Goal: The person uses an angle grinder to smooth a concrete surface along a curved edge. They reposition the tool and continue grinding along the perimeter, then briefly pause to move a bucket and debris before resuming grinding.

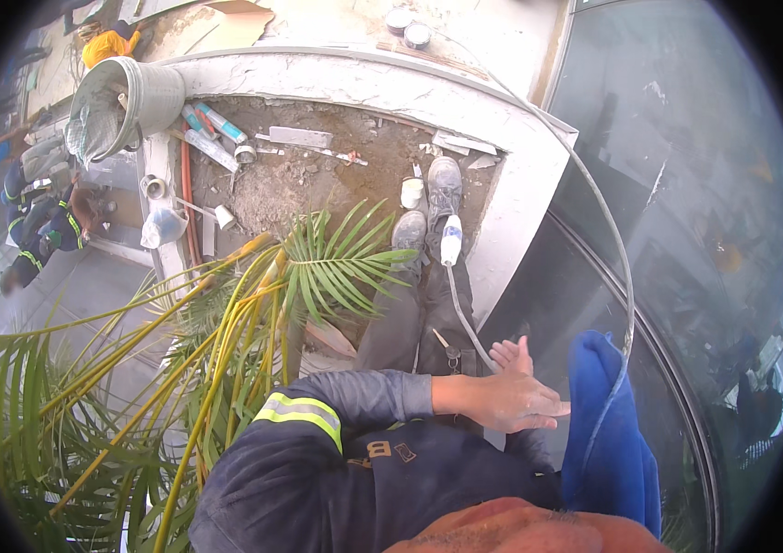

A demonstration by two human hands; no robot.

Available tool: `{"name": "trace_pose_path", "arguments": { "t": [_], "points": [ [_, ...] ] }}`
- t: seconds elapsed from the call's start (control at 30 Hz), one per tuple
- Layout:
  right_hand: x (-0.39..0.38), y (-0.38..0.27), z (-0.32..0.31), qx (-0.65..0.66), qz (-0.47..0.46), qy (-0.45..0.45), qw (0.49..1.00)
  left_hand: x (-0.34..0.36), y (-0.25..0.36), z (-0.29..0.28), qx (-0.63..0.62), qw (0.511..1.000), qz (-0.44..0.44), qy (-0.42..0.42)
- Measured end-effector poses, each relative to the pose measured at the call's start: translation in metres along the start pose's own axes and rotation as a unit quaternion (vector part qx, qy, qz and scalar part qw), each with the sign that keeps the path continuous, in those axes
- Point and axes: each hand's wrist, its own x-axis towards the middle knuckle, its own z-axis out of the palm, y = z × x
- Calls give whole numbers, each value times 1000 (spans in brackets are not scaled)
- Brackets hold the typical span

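Note:
My left hand [502, 403], its sleeve banded with reflective tape, lies across in front of my body, fingers stretched toward a blue cloth [599, 405] on the right. Partly behind it my right hand [507, 356] shows with thumb up and fingers apart. The two hands overlap and seem to touch. A thin grey cable [467, 318] runs from beside my right fingers to a white oblong fitting [451, 241] near my shoes; whether the fingers touch it is hidden. Another length of grey cable [605, 217] loops down over the blue cloth.
My shoes [444, 189] stand in a dirt-filled planter with a white rim [525, 217]. A white bucket [159, 92], several sealant tubes [210, 147] and a small white container [412, 192] are around it. Palm fronds [225, 332] spread at left. Dark glass [686, 184] is at right; other people [50, 230] are far left.

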Motion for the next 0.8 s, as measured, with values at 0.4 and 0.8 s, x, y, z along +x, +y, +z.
{"name": "trace_pose_path", "arguments": {
  "t": [0.4, 0.8],
  "points": [
    [-207, -425, 197, -23, -404, -492, 771, -43, -68, 50, 138, 987, 45, 76],
    [-253, -148, -71, 251, -540, -167, 786, -116, -179, 9, 357, 930, -51, -67]
  ]
}}
